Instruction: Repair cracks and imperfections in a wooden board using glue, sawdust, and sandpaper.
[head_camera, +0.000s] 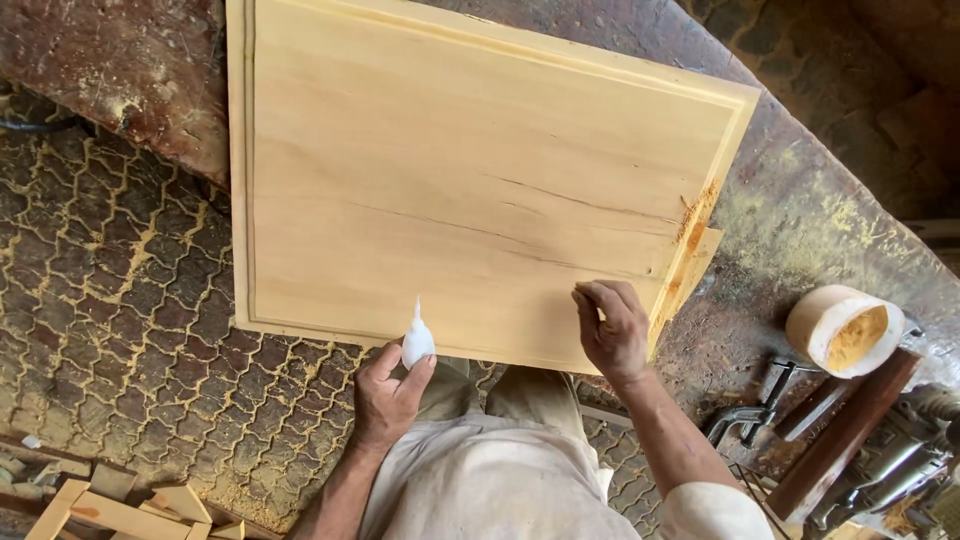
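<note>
- Two hands at work on one wooden panel, pale, with a routed border groove, lying flat across a rough workbench; its near edge overhangs toward my lap.
- Left hand at 6 o'clock of the panel, fingers closed around a small white squeeze bottle, nozzle up and touching the panel's near edge.
- Right hand at 4 o'clock, fingertips pressed together on the panel face beside a thin dark crack; nothing held that I can see.
- Orange-yellow filler already smeared along the 3 o'clock edge, so that part looks treated; the crack lines across the face look unfilled, by my judgement.
- Round tub of yellow sawdust stands at 3 o'clock, apart from the panel.
- Metal clamp lies at 4 o'clock, near the tub.
- Patterned paving with sawdust at 9 o'clock.
</note>
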